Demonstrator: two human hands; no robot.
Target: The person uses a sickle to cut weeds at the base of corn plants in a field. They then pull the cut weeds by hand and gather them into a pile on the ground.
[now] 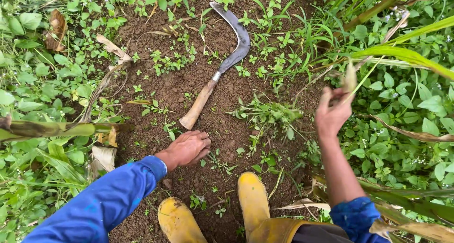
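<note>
On bare brown soil between leafy weeds, the left hand (187,148) presses down with curled fingers, its grip closed on small weeds at the ground, just below the wooden-handled curved steel sickle (218,68) lying untouched. The right hand (332,113) is raised, grip clamped on a pulled pale weed stalk (350,77). Weeding looks underway.

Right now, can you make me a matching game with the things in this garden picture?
Things:
1. sickle
2. left hand
3. right hand
4. boots

Places or states:
A. yellow, at the bottom
B. lying on bare soil, nobody holding it
C. raised, gripping a leaf
D. knuckles down on the dirt

Pairs: 1-B, 2-D, 3-C, 4-A
</note>
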